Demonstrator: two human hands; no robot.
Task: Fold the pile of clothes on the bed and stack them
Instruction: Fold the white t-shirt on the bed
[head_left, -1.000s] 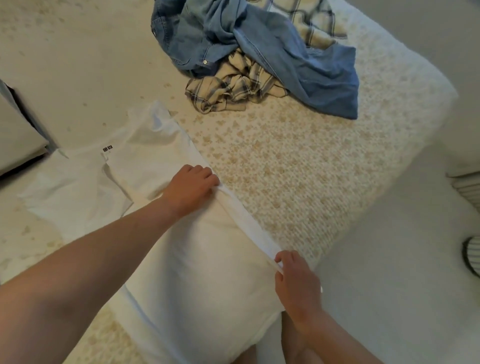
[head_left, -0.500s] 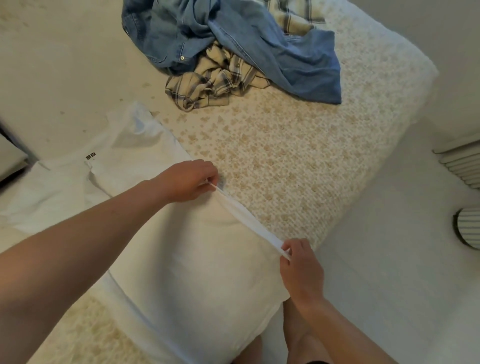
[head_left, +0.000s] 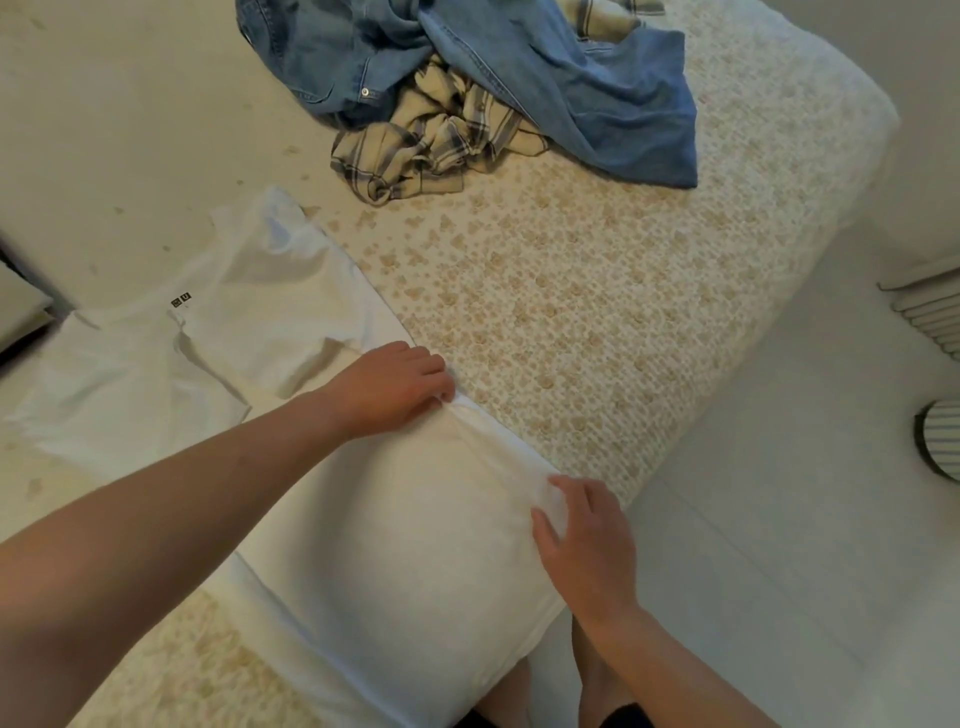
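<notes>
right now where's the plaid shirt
In the head view the plaid shirt lies crumpled at the top centre of the bed, partly under the denim shirt, beyond the white tee.

white T-shirt (head_left: 322, 519): 1 | denim garment (head_left: 519, 67): 1 | plaid shirt (head_left: 431, 140): 1 | hands: 2

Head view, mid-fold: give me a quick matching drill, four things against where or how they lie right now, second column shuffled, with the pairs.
Things:
1. white T-shirt
2. denim garment
3. plaid shirt
4. right hand

States:
A. crumpled, partly under the blue cloth
B. spread flat on the bed, label showing at the collar
C. pinching the white shirt's side edge near the hem
D. heaped at the far end of the bed

Pairs: 1-B, 2-D, 3-A, 4-C
</notes>
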